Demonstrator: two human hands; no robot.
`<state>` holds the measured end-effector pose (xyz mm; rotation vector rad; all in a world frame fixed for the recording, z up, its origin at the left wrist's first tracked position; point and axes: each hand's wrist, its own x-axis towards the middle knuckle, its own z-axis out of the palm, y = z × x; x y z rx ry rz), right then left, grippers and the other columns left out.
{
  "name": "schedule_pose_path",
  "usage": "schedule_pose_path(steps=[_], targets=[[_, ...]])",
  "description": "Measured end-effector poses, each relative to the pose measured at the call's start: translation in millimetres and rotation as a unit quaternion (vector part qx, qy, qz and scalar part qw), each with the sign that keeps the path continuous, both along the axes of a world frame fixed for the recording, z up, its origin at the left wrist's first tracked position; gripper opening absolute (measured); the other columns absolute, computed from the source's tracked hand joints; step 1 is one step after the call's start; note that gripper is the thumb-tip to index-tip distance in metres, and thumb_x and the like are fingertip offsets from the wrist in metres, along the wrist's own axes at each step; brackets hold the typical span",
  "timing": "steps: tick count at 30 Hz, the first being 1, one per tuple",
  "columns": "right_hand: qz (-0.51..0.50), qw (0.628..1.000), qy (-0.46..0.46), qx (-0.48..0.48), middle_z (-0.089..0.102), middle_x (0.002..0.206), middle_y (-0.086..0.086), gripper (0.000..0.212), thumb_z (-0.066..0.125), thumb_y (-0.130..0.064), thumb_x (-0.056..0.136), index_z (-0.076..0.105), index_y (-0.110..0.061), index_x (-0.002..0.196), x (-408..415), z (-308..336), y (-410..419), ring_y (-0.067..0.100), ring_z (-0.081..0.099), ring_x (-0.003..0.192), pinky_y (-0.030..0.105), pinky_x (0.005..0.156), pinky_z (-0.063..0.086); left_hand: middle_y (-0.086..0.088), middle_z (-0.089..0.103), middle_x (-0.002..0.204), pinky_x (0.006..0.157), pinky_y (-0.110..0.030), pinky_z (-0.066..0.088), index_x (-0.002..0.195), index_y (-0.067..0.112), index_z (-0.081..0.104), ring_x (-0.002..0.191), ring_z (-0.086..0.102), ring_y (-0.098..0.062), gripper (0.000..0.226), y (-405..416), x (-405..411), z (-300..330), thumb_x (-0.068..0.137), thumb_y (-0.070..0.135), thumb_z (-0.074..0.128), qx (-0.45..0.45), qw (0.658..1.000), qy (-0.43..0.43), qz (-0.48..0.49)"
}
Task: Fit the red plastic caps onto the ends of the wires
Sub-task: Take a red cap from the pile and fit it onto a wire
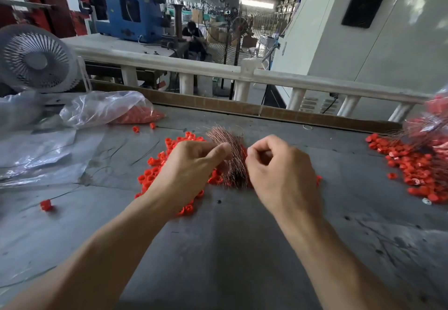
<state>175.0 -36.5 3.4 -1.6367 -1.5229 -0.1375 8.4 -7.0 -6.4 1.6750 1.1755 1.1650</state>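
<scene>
Gripping the bundle of wires (229, 157) at twelve o'clock over the red caps (155, 164), my left hand (191, 171) curls round it; my right hand (278, 171) pinches fingertips together, contents unclear.

On the grey worktop (230, 249) a bundle of thin copper wires (228, 149) lies over a heap of red caps (155, 171). The left hand (191, 171) grips the bundle, thumb across the strands. The right hand (278, 171), just beside it, has fingers curled with thumb and forefinger pinched together; what they pinch is too small to tell. A second pile of caps (417, 169) lies far right, a clear plastic bag (104, 108) of caps far left.
</scene>
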Motion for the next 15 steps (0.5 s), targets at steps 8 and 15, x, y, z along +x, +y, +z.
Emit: schedule_pose_path(steps=[8, 15], targets=[[0.138, 0.988, -0.012, -0.065, 0.068, 0.071, -0.012, 0.011, 0.070, -0.032, 0.090, 0.067, -0.025, 0.082, -4.2, -4.6, -8.1, 0.008, 0.064, 0.067, 0.034, 0.063, 0.053, -0.009, 0.069, 0.077, 0.041, -0.019, 0.032, 0.090, 0.011, 0.079, 0.049, 0.039, -0.009, 0.029, 3.0, -6.4, 6.4, 0.081, 0.037, 0.072, -0.080, 0.977, -0.196, 0.005], [0.070, 0.991, -0.078, -0.078, 0.068, 0.078, -0.011, 0.009, 0.070, -0.030, 0.087, 0.069, -0.026, 0.079, 28.6, -1.1, 4.3, 0.009, 0.059, 0.078, 0.020, 0.062, 0.041, -0.004, 0.073, 0.074, 0.039, -0.016, 0.034, 0.084, 0.010, 0.079, 0.047, 0.041, -0.007, 0.015, 9.1, -16.1, 3.5, 0.084, 0.024, 0.078, -0.070, 0.967, -0.241, 0.055]])
